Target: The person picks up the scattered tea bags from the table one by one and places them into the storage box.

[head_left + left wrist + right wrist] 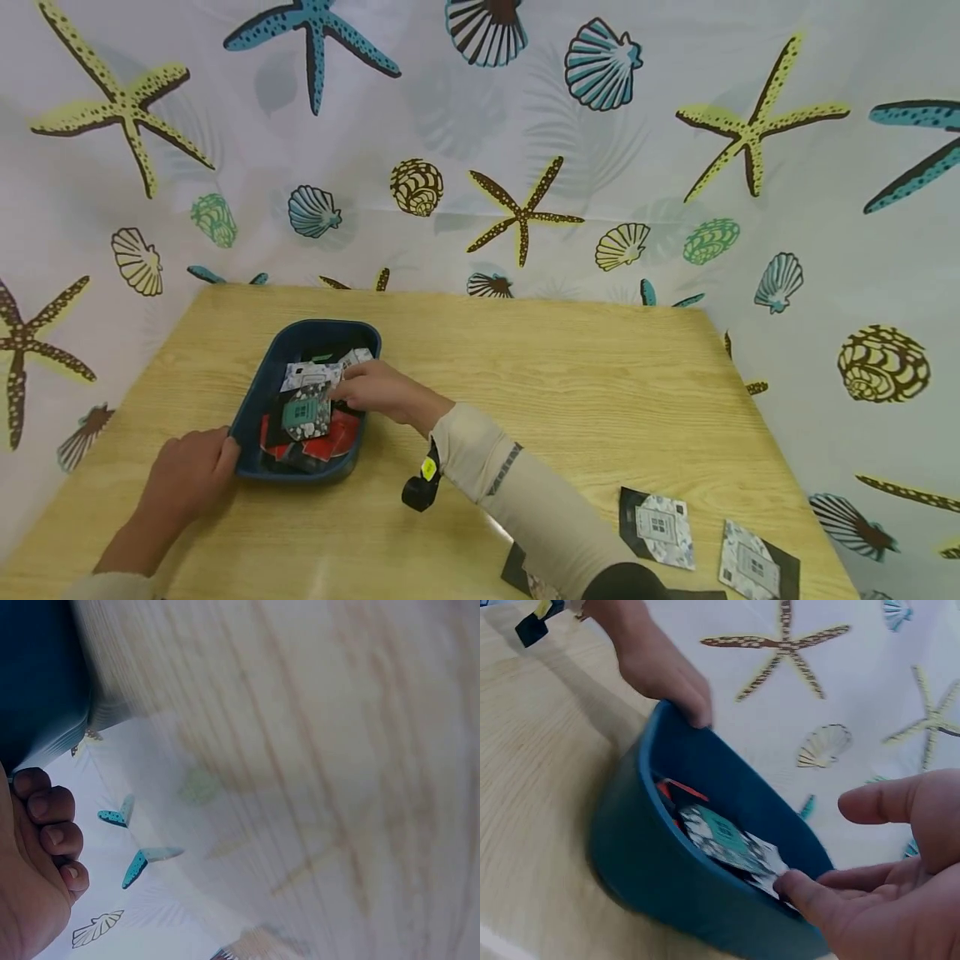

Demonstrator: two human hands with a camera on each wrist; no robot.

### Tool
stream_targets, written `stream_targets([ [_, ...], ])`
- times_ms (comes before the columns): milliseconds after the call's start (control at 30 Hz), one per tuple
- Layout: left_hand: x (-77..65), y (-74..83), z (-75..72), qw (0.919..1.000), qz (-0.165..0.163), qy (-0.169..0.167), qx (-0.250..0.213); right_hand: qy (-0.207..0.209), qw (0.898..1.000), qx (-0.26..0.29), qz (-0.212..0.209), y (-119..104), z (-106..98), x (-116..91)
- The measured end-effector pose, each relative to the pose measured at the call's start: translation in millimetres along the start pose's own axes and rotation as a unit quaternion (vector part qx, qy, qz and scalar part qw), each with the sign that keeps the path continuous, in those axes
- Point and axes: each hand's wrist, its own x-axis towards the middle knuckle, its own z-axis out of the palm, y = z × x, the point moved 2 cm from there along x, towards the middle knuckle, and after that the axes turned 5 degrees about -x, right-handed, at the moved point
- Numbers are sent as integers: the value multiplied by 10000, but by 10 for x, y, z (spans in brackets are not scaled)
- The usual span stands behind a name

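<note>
A dark blue plastic bin [348, 468] stands on the left part of the table, holding several flat printed packets. My left hand [191, 471] grips its near-left rim, thumb over the edge; the left wrist view shows the curled fingers [56, 817] against the bin's outside. Over the right rim reaches my right hand [382, 390], its fingertips among the packets. In the right wrist view its thumb [877, 802] is spread well away from the fingers, which touch a white patterned packet [769, 859]. A black-and-white packet with a green label [302, 412] lies on top, above red packets [337, 435].
Two black-and-white packets, one square-labelled [660, 527] and another [757, 562], lie at the table's near right. A third packet [517, 568] is partly hidden under my right forearm. A cloth with shells and starfish [517, 212] hangs behind the wooden table [540, 358].
</note>
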Motion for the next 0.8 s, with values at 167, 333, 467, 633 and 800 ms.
stream_targets([
  [167, -9, -3, 47, 10000, 55, 20, 11, -32, 9983, 554, -172, 158, -435, -309],
  [333, -1, -12, 18, 10000, 26, -37, 57, 392, 9985, 293, -252, 395, -1090, -735],
  [467, 4, -4, -2, 9998, -33, -175, 81, 790, 9967, -76, -182, 689, -1577, -1182],
  [633, 3, 5, 10, 9997, -21, -238, 69, 1102, 9882, -1062, -1, 1176, -2035, -1828],
  [800, 15, 9, 1, 10000, 42, -73, 10, 1163, 9768, -1778, 278, 1571, -2222, -2362],
])
